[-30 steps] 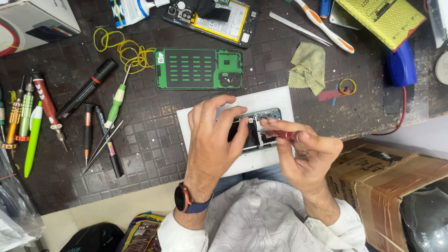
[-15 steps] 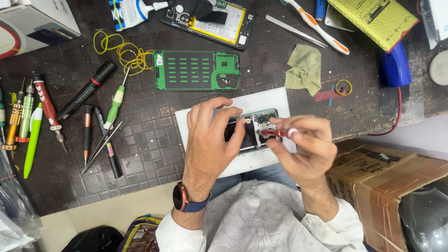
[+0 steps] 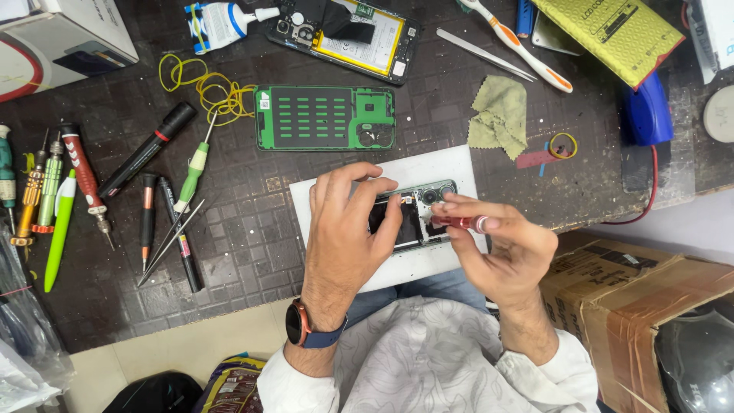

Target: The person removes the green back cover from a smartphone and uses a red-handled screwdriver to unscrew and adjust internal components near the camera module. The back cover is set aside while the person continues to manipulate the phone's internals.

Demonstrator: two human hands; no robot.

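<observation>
An opened phone [image 3: 417, 218] with its back removed lies on a white pad [image 3: 428, 172] at the near edge of a dark work mat. My left hand [image 3: 344, 229] presses down on the phone's left part, fingers spread over it. My right hand [image 3: 497, 248] pinches a small red-handled screwdriver [image 3: 462, 222], its tip pointing left into the phone near the camera lenses. A watch sits on my left wrist.
A green phone back frame [image 3: 325, 117] lies behind the pad, another opened phone with a yellow battery [image 3: 344, 34] farther back. Screwdrivers, tweezers and pens [image 3: 153, 206] lie left. Cloth [image 3: 498, 113], toothbrush [image 3: 520, 42], yellow envelope [image 3: 608, 34], cardboard box [image 3: 634, 291] at right.
My right hand has shifted a little to the right with the screwdriver, still at the phone's camera end. The left hand stays pressed on the phone.
</observation>
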